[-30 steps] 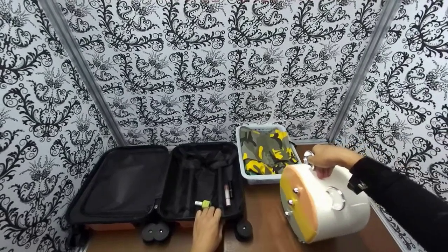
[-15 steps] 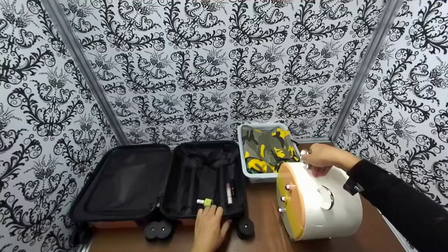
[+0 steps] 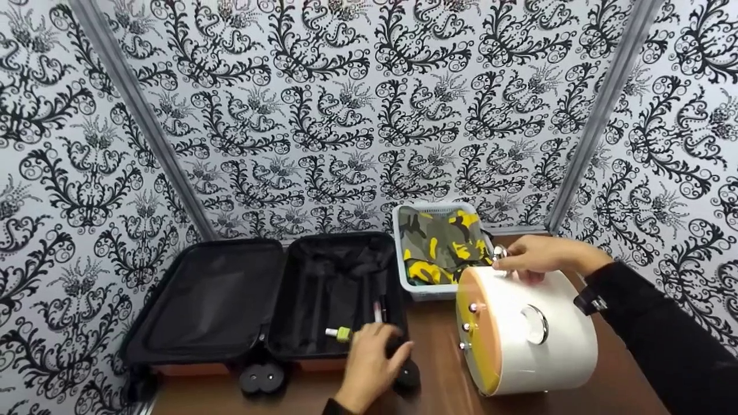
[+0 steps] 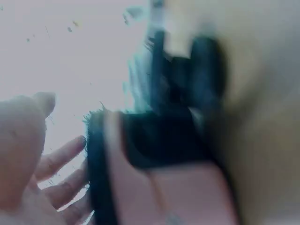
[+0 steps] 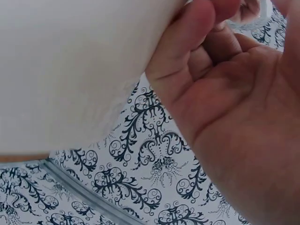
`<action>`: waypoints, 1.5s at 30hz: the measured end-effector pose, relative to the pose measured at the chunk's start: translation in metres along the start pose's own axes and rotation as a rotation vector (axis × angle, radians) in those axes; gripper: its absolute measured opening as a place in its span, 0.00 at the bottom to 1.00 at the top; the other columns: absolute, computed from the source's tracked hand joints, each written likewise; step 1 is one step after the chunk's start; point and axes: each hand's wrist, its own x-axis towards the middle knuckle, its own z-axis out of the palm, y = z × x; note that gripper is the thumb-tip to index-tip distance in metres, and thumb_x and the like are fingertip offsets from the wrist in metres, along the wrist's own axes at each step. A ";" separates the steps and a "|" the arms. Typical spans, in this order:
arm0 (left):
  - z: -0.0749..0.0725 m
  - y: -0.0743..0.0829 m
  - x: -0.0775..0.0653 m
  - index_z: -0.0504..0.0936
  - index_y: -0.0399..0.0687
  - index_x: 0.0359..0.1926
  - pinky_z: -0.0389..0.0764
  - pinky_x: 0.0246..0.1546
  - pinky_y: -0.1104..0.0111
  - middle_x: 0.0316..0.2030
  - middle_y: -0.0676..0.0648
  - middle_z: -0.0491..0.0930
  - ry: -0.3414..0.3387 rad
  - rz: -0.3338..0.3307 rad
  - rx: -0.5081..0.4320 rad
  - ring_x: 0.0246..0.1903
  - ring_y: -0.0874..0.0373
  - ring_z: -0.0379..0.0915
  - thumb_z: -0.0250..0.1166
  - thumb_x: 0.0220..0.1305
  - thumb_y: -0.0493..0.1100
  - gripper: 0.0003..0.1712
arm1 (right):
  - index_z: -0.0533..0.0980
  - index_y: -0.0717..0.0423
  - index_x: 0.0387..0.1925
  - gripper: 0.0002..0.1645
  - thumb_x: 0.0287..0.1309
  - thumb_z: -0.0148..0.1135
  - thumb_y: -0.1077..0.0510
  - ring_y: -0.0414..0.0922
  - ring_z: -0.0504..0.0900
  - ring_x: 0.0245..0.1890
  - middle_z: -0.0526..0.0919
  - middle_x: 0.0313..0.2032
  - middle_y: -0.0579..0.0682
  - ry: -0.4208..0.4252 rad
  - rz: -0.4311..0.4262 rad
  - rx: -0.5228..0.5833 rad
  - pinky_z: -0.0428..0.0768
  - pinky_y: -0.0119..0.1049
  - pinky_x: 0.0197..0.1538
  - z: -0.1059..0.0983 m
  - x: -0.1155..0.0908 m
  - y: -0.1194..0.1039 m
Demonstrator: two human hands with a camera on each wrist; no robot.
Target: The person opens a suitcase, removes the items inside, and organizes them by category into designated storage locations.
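My left hand (image 3: 372, 357) is over the front right edge of the open black suitcase (image 3: 199, 300), fingers loosely spread and nothing visible in them. Inside the suitcase, just beyond its fingertips, lie a small lime-green item with a white end (image 3: 340, 333) and a slim pink tube (image 3: 377, 311). On the right stands a white rounded drawer box (image 3: 553, 340), its orange, yellow and grey front carrying several round knobs. My right hand (image 3: 536, 256) holds the chrome handle (image 3: 500, 252) on its top, fingers curled in the right wrist view. Motion blurs the left wrist view.
A pale blue basket (image 3: 429, 295) with folded camouflage cloth (image 3: 441, 245) sits behind the box. Suitcase wheels (image 3: 261, 379) jut out in front. Patterned walls (image 3: 323, 115) enclose the brown table (image 3: 432, 369) at the back and sides.
The left hand has moved right from beside the green item, leaving it in the suitcase. The drawer box shifted slightly left and settled, with the right hand staying at its top handle.
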 end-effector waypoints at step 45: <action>-0.007 0.039 0.064 0.90 0.56 0.51 0.84 0.37 0.73 0.36 0.58 0.90 -0.212 -0.222 -0.519 0.31 0.74 0.80 0.69 0.79 0.49 0.07 | 0.83 0.50 0.32 0.19 0.70 0.64 0.41 0.37 0.72 0.22 0.78 0.20 0.40 -0.042 0.060 -0.045 0.72 0.30 0.30 0.000 0.010 -0.005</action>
